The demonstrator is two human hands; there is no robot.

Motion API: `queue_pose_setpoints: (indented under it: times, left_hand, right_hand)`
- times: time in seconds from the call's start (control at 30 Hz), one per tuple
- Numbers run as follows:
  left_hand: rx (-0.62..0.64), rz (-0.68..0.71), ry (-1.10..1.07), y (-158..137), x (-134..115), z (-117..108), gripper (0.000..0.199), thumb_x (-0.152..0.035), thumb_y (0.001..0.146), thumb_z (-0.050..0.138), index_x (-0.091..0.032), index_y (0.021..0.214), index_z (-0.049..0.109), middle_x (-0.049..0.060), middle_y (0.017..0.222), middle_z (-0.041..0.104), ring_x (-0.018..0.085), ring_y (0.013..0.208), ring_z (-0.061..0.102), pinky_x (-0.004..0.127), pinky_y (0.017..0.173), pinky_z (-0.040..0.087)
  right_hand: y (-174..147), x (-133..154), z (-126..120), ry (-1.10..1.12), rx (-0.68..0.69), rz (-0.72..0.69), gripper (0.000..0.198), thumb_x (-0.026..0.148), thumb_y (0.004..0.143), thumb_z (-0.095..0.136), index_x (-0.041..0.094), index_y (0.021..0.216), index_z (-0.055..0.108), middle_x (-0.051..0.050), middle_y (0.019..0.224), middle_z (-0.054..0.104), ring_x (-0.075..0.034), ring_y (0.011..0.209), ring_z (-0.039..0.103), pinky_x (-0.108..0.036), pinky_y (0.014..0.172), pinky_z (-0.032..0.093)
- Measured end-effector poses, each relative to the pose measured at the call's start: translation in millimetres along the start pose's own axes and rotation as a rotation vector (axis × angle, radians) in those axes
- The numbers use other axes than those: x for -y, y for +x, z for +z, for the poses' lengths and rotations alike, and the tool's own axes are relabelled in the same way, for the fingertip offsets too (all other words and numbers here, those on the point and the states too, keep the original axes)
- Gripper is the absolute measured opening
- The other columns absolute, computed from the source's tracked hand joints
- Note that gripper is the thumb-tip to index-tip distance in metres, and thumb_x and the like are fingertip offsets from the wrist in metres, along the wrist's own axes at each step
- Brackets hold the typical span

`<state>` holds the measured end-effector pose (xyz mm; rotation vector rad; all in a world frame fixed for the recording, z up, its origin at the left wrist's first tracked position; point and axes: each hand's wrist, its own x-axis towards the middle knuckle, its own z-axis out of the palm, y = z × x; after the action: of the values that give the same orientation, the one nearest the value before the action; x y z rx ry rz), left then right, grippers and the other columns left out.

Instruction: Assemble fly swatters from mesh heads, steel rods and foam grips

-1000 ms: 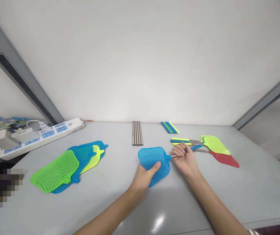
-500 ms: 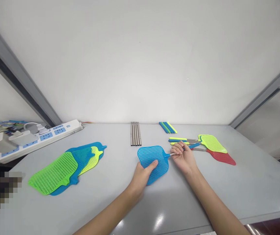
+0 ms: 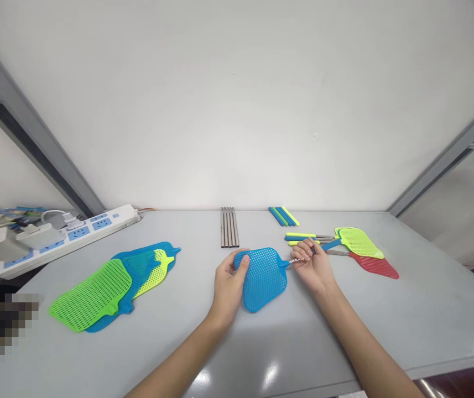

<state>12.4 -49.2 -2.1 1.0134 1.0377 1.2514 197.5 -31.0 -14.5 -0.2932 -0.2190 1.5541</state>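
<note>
A blue fly swatter [image 3: 265, 279] is held between both hands over the table's middle. My left hand [image 3: 229, 284] pinches the far left corner of its perforated head, thumb on top. The fingers of my right hand [image 3: 312, 266] are curled around its metal rod, just right of the head's socket. Part of the rod and the handle is hidden by that hand. Just beyond my right hand lie fly swatters with yellow [image 3: 361, 243] and red [image 3: 373, 266] heads, their handles pointing left.
Several metal tubes [image 3: 230, 228] lie side by side near the wall, with several blue, green and yellow handle grips [image 3: 284, 216] to their right. Overlapping loose swatter heads [image 3: 91, 293] lie at the left. Behind them runs a white power strip [image 3: 116, 224] with plugged-in adapters.
My left hand has shifted from the middle of the blue swatter head to its far left corner. My right hand stays on the rod, nearly in place.
</note>
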Motion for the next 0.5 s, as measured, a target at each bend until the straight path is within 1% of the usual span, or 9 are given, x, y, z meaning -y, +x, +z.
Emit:
queue_pose_setpoints:
  times: [0.07,0.13,0.2,0.23,0.3,0.33,0.4,0.43,0.5]
  left_hand:
    - [-0.014,0.012,0.018,2,2,-2,0.030,-0.037,0.067,0.057,-0.015,0.087,0.060,0.003,0.080,0.062,0.014,0.075,0.055,0.022,0.066,0.042]
    - [-0.054,0.006,0.037,4,2,-5,0.030,-0.039,0.067,0.056,-0.016,0.087,0.059,0.001,0.070,0.059,0.012,0.064,0.053,0.020,0.057,0.040]
    - [-0.104,0.043,0.088,6,-1,-8,0.029,-0.040,0.068,0.055,-0.016,0.086,0.059,0.001,0.069,0.058,0.011,0.063,0.051,0.020,0.054,0.038]
    - [-0.126,0.091,0.125,7,-4,-9,0.028,-0.039,0.069,0.054,-0.017,0.085,0.059,0.002,0.072,0.058,0.012,0.066,0.051,0.020,0.055,0.038]
    - [-0.158,0.249,0.215,6,-15,-9,0.023,-0.037,0.072,0.051,-0.018,0.085,0.058,0.003,0.082,0.057,0.013,0.076,0.051,0.021,0.066,0.038]
    - [-0.157,0.333,0.253,3,-22,-8,0.021,-0.035,0.073,0.051,-0.018,0.084,0.058,0.003,0.083,0.057,0.014,0.079,0.050,0.022,0.070,0.038]
    - [-0.101,0.421,0.306,-8,-41,-2,0.019,-0.034,0.075,0.048,-0.020,0.080,0.060,0.002,0.075,0.056,0.015,0.074,0.050,0.024,0.070,0.038]
    - [-0.050,0.435,0.309,-16,-51,1,0.020,-0.035,0.075,0.048,-0.020,0.076,0.061,0.002,0.070,0.055,0.015,0.070,0.050,0.024,0.068,0.039]
    - [0.079,0.414,0.282,-37,-72,5,0.025,-0.039,0.075,0.046,-0.021,0.072,0.064,0.003,0.061,0.055,0.016,0.063,0.050,0.027,0.064,0.040]
  right_hand:
    - [0,2,0,0.028,-0.009,-0.010,0.023,0.014,0.078,0.042,0.019,0.060,0.029,0.008,0.046,0.025,-0.005,0.038,0.032,-0.017,0.038,0.033]
    - [0,5,-1,0.044,-0.023,-0.022,0.021,0.014,0.077,0.042,0.019,0.061,0.030,0.008,0.046,0.025,-0.006,0.038,0.032,-0.017,0.038,0.032]
    - [1,8,-1,0.050,-0.038,-0.035,0.020,0.014,0.077,0.041,0.019,0.061,0.030,0.008,0.046,0.024,-0.006,0.038,0.031,-0.017,0.038,0.032]
    - [1,10,-1,0.053,-0.042,-0.044,0.020,0.013,0.077,0.041,0.019,0.061,0.030,0.008,0.046,0.024,-0.006,0.038,0.030,-0.017,0.038,0.032]
    - [0,11,-2,0.064,-0.045,-0.057,0.020,0.012,0.077,0.040,0.019,0.061,0.030,0.008,0.045,0.024,-0.006,0.038,0.029,-0.017,0.038,0.031]
    - [1,12,-2,0.070,-0.047,-0.060,0.020,0.012,0.077,0.040,0.019,0.061,0.030,0.008,0.045,0.023,-0.006,0.038,0.029,-0.017,0.038,0.031]
    - [1,11,-2,0.080,-0.052,-0.062,0.020,0.013,0.077,0.040,0.019,0.061,0.030,0.008,0.045,0.024,-0.006,0.038,0.029,-0.017,0.038,0.030]
    - [1,11,-3,0.086,-0.057,-0.060,0.020,0.013,0.077,0.040,0.019,0.061,0.030,0.008,0.045,0.024,-0.006,0.038,0.029,-0.017,0.038,0.030]
    - [2,11,-3,0.101,-0.065,-0.054,0.020,0.013,0.077,0.040,0.018,0.061,0.030,0.008,0.045,0.024,-0.005,0.037,0.029,-0.017,0.037,0.029]
